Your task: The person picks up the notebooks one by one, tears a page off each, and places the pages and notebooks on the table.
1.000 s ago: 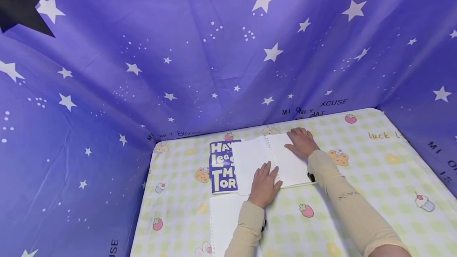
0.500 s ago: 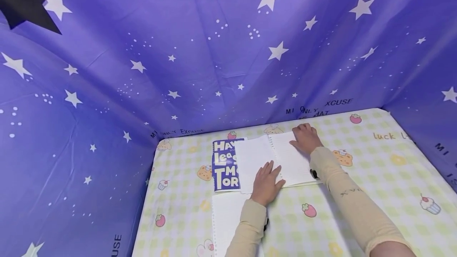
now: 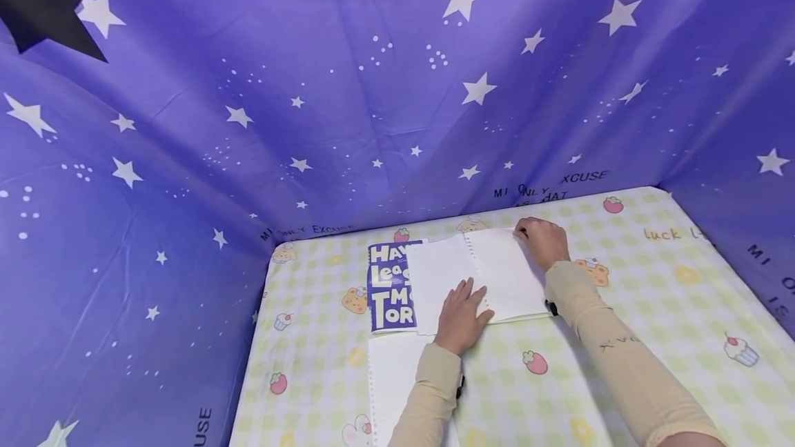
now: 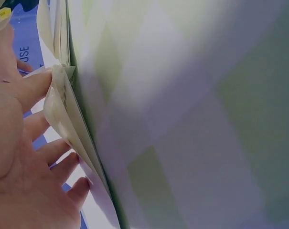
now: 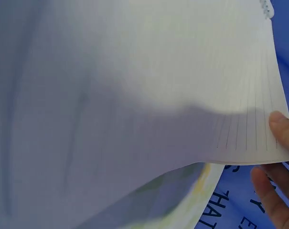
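Observation:
A ring-holed notebook lies spread on the table, its left page (image 3: 437,281) and right page (image 3: 506,278) both white. My left hand (image 3: 461,319) rests near the spine with fingers extended, pressing the left page. At the far right corner, my right hand (image 3: 545,243) grips the page. The right wrist view shows the thumb above and fingers beneath the lined page's corner (image 5: 249,129), which is raised and bent. In the left wrist view, my left hand's fingers (image 4: 63,167) lie against the stacked page edges (image 4: 70,109).
Partly under the left page is a purple cover (image 3: 388,288) with large white lettering. Below it lies another white holed page (image 3: 391,371), partly covered by my left sleeve. A checked cloth (image 3: 652,316) covers the table, and a blue starry curtain (image 3: 348,88) hangs around it.
My right hand has gone from lying flat over the page's far corner to pinching that corner. The left hand stays on the left page near the spine.

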A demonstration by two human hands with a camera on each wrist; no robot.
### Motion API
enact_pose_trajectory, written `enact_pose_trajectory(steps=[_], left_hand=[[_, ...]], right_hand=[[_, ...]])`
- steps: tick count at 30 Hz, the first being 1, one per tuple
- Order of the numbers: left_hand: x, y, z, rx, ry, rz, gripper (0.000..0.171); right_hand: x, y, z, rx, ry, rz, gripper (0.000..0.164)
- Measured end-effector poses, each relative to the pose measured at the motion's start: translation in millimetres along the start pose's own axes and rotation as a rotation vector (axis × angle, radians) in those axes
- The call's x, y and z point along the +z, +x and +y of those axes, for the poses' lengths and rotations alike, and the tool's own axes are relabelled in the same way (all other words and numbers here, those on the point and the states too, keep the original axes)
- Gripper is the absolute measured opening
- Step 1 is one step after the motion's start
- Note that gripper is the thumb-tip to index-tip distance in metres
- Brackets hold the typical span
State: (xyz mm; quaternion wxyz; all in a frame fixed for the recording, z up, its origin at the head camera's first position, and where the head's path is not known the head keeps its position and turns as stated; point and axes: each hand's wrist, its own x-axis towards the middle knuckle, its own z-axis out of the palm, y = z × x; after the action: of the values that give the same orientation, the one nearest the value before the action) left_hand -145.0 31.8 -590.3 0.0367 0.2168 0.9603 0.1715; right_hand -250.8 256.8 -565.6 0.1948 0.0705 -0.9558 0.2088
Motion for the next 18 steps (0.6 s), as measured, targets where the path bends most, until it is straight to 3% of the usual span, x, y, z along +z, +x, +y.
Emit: enact_pose_trajectory(steps=[18], left_hand=[[2.5,1.7,-2.1,0.026,0.05,0.026,0.048]], right_hand=[[-3.9,8.2,1.3,-0.079,-0.091,-0.136,0.008]])
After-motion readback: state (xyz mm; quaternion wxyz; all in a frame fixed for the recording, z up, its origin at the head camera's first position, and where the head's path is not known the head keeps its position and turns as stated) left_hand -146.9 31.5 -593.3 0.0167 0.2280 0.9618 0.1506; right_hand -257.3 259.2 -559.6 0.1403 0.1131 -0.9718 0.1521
